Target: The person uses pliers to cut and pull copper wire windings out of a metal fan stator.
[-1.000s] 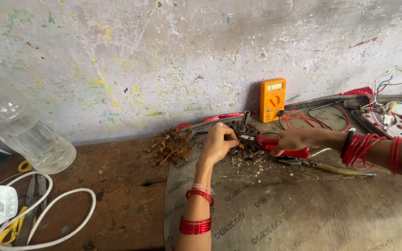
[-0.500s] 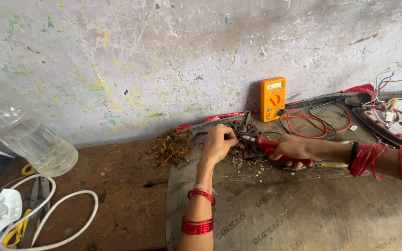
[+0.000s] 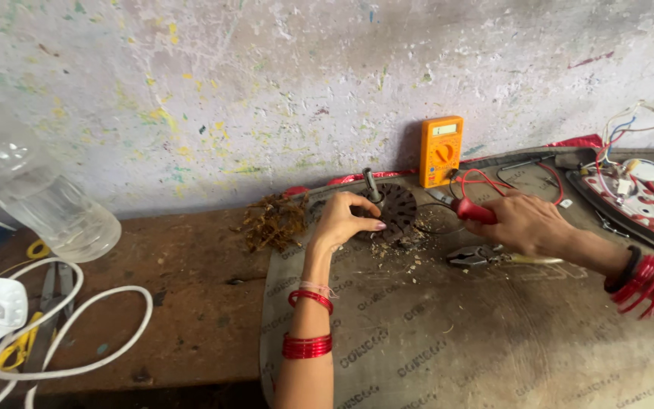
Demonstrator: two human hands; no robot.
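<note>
one clear plastic jar (image 3: pixel 39 201) and one white cable (image 3: pixel 77 333) are seen far left of the round slotted metal core (image 3: pixel 397 210). one pile of stripped copper wire (image 3: pixel 272 221) lies just left of it. left hand (image 3: pixel 342 220) is curled on the core's edge; it is judged heavy and stiff, best gripped by the rim. right hand (image 3: pixel 520 223) is closed on one red-handled tool (image 3: pixel 472 210). one orange multimeter (image 3: pixel 440 151) stands behind.

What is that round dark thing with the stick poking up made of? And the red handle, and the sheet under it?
The round part under the left hand looks like dark, dull metal, with slots and a grey shaft. The red handle in the right hand looks like smooth plastic or rubber. The grey sheet seems to be stiff board or fibre mat: flat, matte, with printed markings.
</note>
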